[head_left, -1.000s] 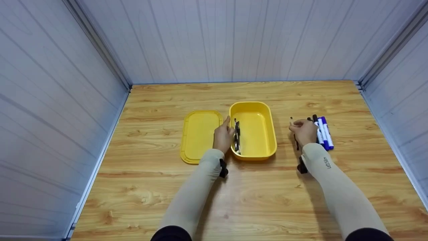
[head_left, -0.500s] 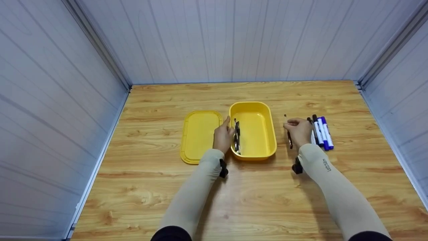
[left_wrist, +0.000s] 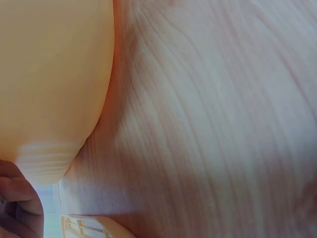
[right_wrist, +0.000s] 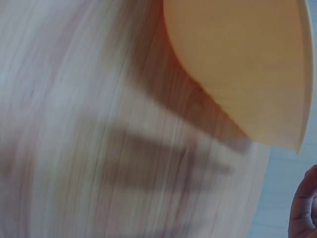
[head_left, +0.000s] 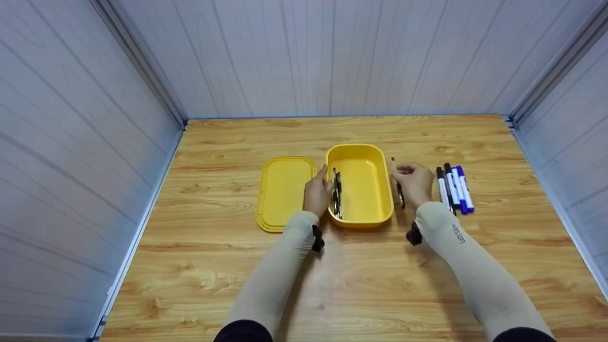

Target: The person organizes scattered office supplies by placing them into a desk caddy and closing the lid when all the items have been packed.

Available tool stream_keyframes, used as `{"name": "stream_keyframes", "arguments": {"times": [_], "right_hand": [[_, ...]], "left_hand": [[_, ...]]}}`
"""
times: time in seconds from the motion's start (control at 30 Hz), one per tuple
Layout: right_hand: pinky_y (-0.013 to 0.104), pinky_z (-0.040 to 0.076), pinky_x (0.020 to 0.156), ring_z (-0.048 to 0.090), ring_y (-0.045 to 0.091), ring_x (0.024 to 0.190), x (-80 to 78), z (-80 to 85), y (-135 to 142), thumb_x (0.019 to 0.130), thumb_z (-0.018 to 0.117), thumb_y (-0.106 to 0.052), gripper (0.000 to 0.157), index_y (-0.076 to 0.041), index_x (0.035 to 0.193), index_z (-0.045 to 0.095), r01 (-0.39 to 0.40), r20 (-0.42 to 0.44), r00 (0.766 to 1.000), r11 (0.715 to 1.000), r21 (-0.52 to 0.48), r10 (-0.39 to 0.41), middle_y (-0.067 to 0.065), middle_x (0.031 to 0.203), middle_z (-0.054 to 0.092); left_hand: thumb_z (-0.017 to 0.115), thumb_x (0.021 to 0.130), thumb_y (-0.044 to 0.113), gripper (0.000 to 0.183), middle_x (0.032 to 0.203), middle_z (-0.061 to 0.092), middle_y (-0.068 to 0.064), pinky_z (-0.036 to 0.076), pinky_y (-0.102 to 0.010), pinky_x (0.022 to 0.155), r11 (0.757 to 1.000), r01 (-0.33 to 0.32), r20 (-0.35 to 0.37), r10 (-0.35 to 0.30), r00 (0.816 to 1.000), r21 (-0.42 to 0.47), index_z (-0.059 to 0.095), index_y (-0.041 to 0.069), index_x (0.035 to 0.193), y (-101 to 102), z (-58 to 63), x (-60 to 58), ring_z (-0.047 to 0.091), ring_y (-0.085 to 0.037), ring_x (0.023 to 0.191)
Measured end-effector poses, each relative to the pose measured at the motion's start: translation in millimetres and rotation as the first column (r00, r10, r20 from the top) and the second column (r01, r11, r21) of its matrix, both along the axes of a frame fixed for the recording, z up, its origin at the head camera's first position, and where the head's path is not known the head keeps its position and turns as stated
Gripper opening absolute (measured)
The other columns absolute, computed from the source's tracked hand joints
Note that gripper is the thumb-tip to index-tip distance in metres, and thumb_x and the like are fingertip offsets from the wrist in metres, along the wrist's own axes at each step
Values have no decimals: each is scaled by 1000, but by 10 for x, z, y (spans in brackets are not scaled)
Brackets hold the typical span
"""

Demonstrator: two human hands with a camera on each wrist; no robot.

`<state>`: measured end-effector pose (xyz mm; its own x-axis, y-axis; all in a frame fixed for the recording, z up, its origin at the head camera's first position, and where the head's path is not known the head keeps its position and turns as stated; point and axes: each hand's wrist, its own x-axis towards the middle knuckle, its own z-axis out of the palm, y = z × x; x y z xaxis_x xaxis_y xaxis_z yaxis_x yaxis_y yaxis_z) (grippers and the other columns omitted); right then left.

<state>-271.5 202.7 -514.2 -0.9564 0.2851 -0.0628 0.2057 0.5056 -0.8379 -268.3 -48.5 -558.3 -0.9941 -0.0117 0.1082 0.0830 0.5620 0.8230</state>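
The right hand [head_left: 414, 183] is pinching a slim dark pen [head_left: 400, 194] between thumb and fingertips, its grip looking narrow. The pen is lying just outside the right wall of the yellow box [head_left: 368, 192], pointing forward, with a pale section and a dark tip showing beyond the fingers. The left hand [head_left: 317, 194] is touching the left side of the box, its forefinger pointing forward along the wall; whether the other fingers are gripping the rim, I cannot tell. Inside the box, several dark pens [head_left: 337, 195] are lying lengthwise against the left wall. The yellow lid [head_left: 285, 194] is lying flat on the table [head_left: 209, 275], just left of the box. Right of the right hand, white markers [head_left: 457, 186] with black or blue caps are resting side by side, and a thin dark pen [head_left: 452, 209] is showing among them. Pale sleeves [head_left: 268, 280] are covering both forearms, and panelled walls [head_left: 304, 57] are standing behind and beside the table
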Motion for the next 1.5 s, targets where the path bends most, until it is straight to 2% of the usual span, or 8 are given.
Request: {"name": "stream_keyframes", "arguments": {"times": [0.27, 0.47, 0.6, 0.97, 1.27, 1.5], "right_hand": [[20, 52, 69, 64, 17, 85, -34, 59, -166, 86, 68, -18, 26, -7, 108, 74, -12, 3, 1000, 999, -34, 12, 9, 99, 71], [17, 51, 67, 64, 15, 86, -35, 56, -279, 85, 68, -17, 25, -6, 108, 74, -37, 0, 999, 999, -36, 37, 9, 99, 71], [16, 51, 65, 63, 15, 83, -37, 34, -361, 84, 69, -16, 25, -5, 105, 74, -43, -15, 999, 998, -35, 43, 9, 96, 70], [22, 50, 66, 63, 18, 81, -7, -53, -590, 83, 68, -14, 21, -5, 101, 74, -70, -37, 997, 997, -42, 68, 9, 92, 70], [26, 50, 65, 63, 19, 79, -28, -165, -767, 84, 69, -13, 17, -6, 98, 74, -95, -50, 994, 995, -40, 93, 8, 90, 69], [23, 51, 66, 64, 18, 79, -58, -252, -872, 83, 70, -13, 20, -4, 100, 74, -87, -19, 996, 995, -53, 87, 10, 92, 70]], "left_hand": [[51, 95, 9, 54, 59, 36, 7, 28, -22, 51, 1000, -4, -24, 4, 1000, -7, 44, 6, 148, -4, 13, -22, 31, -7, 52], [51, 96, 9, 55, 59, 38, 6, 30, -22, 49, 1000, 1, 21, -2, 1000, 13, 41, 7, 150, 1, -9, -20, 33, -8, 52], [51, 96, 10, 55, 60, 38, 6, 31, -23, 50, 1000, 4, 17, -4, 1000, 11, 41, 7, 150, 2, -19, -27, 35, -9, 53], [54, 95, 8, 53, 58, 35, 8, 30, -22, 51, 1000, -4, -36, 3, 999, -24, 46, 7, 147, 5, -32, -10, 32, -7, 51], [52, 97, 10, 54, 56, 36, 7, 30, -22, 49, 1000, 2, 7, -2, 1000, -16, 41, 9, 150, 7, -23, -7, 32, -7, 49], [53, 96, 11, 54, 58, 40, 6, 33, -22, 51, 1000, -10, 2, 10, 1000, -18, 43, 8, 149, 8, -26, -10, 37, -7, 52]]}}
